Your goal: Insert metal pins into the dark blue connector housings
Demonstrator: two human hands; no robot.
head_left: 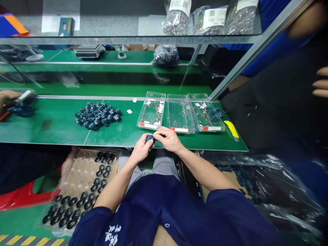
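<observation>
My left hand (140,148) is closed round a small dark blue plastic part (150,138), held just over the front edge of the green bench. Fingers of my right hand (169,139) are pinched together against the part's right side; anything between those fingertips is too small to make out. Just beyond my hands stands a clear plastic tray (142,125) with small metal pieces and white paper scraps in it. To its right are a second clear tray (191,119) and a third tray (220,128), also with small metal pieces. A heap of dark blue parts (97,115) lies left of them.
A yellow utility knife (231,130) lies at the bench's right end. Below left, a cardboard sheet (77,171) bears rows of dark ring-shaped parts. Bags of metal pieces (176,22) sit on the overhead shelf. A co-worker's hand (10,95) is at far left; another person is at right.
</observation>
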